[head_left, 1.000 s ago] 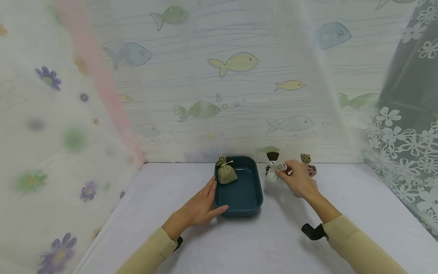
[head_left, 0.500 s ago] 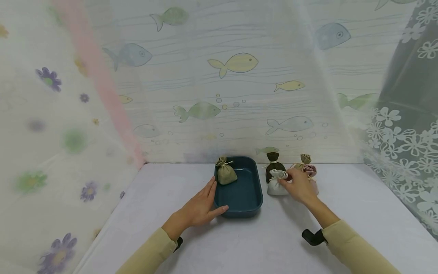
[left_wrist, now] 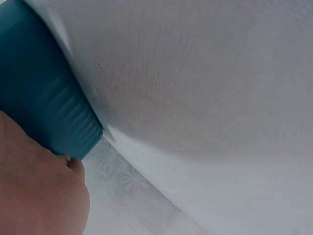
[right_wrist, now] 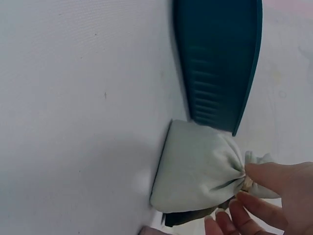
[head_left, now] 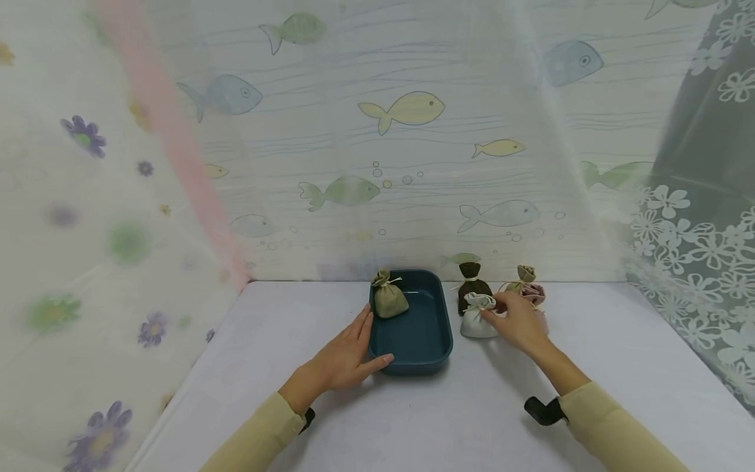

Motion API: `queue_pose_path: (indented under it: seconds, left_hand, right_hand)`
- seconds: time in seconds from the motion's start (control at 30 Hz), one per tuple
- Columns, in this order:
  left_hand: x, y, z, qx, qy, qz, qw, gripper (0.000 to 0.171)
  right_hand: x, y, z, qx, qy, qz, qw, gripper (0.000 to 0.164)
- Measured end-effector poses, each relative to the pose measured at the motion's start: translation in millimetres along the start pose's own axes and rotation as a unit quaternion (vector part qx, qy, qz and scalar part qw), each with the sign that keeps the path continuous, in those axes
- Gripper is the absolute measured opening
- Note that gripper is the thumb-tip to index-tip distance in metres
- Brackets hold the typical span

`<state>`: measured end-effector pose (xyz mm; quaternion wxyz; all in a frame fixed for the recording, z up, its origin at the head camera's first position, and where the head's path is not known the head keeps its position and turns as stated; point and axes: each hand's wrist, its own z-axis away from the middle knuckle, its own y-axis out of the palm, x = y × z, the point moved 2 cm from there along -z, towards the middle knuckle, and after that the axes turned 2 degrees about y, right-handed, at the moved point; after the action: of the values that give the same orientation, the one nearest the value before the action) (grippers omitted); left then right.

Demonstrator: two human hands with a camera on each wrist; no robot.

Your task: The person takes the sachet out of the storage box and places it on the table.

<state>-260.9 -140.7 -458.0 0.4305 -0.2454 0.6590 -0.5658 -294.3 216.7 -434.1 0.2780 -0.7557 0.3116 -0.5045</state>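
Observation:
A dark blue rectangular dish (head_left: 413, 346) stands on the white table with an olive drawstring pouch (head_left: 390, 301) in its far left corner. My left hand (head_left: 337, 360) rests against the dish's left side, fingers straight and thumb over the near rim. Right of the dish, my right hand (head_left: 520, 324) pinches the tied neck of a pale white drawstring pouch (right_wrist: 195, 169) between thumb and fingers. This pouch sits on the table, its base flat on the cloth. Close behind it stands a dark brown pouch (head_left: 470, 288). Part of a pink pouch (head_left: 534, 293) shows beyond the right hand.
A tan pouch (head_left: 526, 273) stands behind the pink one, partly covered. White cloth (head_left: 377, 432) spans the table. A fish-print curtain (head_left: 330, 229) hangs at the back edge, with floral sheets on both sides.
My right hand has lowered the white pouch onto the table in front of the brown one, and still pinches its neck. The left hand and dish have stayed in place.

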Motion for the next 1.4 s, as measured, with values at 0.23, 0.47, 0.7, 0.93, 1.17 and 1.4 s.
queue_pose_path:
  seconds: [0.23,0.47,0.7,0.93,1.17,1.4]
  left_hand:
    - [-0.9,-0.4,0.4,-0.008,0.01,0.004,0.9999,0.104]
    - [0.5,-0.2,-0.3,-0.001,0.004,0.0,1.0,0.105]
    - [0.6,0.2,0.1,0.001,0.001,-0.001,1.0,0.107]
    - [-0.1,-0.9,0.7,0.007,0.002,-0.002,1.0,0.107]
    - [-1.8,-3.1,1.8,0.005,0.003,-0.001,1.0,0.108]
    - [0.2,-1.2,0.8,0.004,0.004,0.001,1.0,0.107]
  right_hand:
    - [-1.4,-9.5,7.8,0.003,-0.008,-0.003,1.0,0.023]
    - [-3.0,-12.4,14.3,0.03,-0.002,-0.015,0.999,0.022]
    - [2.3,-14.5,18.9,0.054,0.0,-0.031,0.998,0.019]
    - [20.6,-11.3,20.8,0.074,-0.039,-0.048,0.995,0.019]
    - [45.6,-5.5,12.8,0.108,-0.056,-0.067,0.99,0.022]
    - [69.8,3.3,-0.5,0.12,-0.092,-0.088,0.985,0.023]
